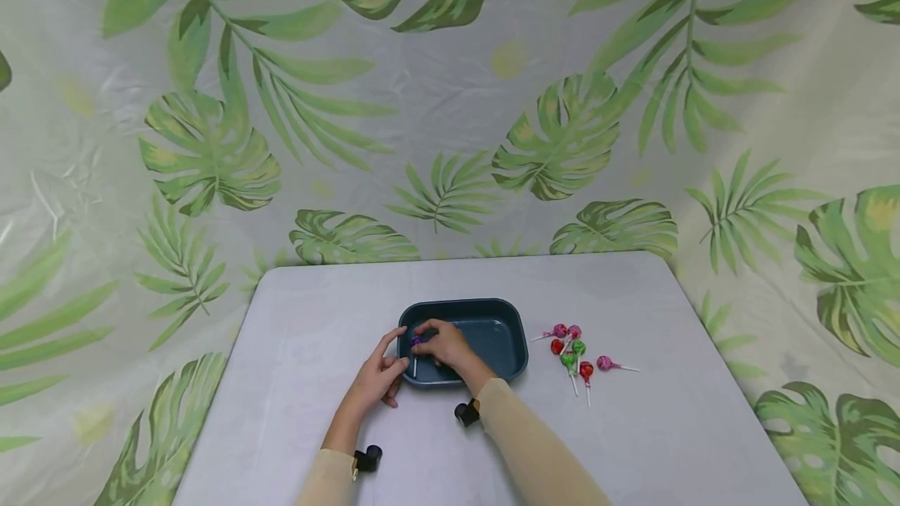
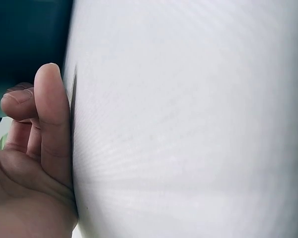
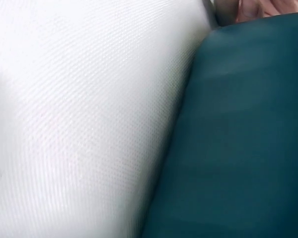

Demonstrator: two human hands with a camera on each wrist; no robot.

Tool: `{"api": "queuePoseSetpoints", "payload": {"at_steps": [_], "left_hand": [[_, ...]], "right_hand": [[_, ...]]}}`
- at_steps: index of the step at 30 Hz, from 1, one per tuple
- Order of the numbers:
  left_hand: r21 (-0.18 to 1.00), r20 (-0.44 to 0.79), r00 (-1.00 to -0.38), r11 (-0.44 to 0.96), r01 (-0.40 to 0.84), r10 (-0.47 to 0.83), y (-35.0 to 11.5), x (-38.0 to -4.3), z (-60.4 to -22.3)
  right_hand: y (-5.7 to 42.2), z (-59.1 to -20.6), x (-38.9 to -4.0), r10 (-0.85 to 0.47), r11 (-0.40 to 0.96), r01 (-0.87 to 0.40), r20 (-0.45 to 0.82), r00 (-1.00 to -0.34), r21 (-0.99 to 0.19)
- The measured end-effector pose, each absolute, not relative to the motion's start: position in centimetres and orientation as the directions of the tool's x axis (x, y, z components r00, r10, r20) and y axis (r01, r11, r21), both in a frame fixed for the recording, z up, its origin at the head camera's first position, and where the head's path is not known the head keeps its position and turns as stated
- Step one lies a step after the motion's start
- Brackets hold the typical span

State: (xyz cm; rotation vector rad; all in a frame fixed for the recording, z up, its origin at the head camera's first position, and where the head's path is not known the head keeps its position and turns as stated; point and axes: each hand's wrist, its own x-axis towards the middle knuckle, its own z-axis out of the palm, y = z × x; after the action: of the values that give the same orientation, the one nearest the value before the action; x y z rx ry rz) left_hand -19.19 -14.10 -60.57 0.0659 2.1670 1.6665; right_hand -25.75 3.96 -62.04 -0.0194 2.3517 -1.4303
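In the head view a dark blue-green tray sits on the white table. My right hand reaches into its left end, thumb and index finger around a purple lollipop. The white stick of that lollipop points toward me. At the tray's left end, my left hand touches the rim with the thumb and index fingertips. In the left wrist view the left hand's fingers lie close against the tray's outer side. The right wrist view shows mostly the tray's outer wall; the lollipop is hidden there.
Right of the tray lie several lollipops in a loose group, among them a green lollipop and a red lollipop. A pink lollipop lies a little apart. Behind the table hangs a leaf-patterned sheet.
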Motion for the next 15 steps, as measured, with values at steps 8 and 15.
{"api": "queuePoseSetpoints", "payload": {"at_steps": [8,15], "left_hand": [[0.936,-0.28,-0.923,0.29,-0.201,0.263,-14.0,-19.1,-60.6],[0.93,-0.293,-0.921,0.3,-0.212,0.258,-14.0,-19.2,-60.6]], "right_hand": [[5.0,-60.8,-25.5,-0.225,0.377,0.217,-0.317,-0.921,-0.9],[6.4,-58.7,-24.8,-0.231,0.285,0.215,-0.285,-0.93,-0.934]]}}
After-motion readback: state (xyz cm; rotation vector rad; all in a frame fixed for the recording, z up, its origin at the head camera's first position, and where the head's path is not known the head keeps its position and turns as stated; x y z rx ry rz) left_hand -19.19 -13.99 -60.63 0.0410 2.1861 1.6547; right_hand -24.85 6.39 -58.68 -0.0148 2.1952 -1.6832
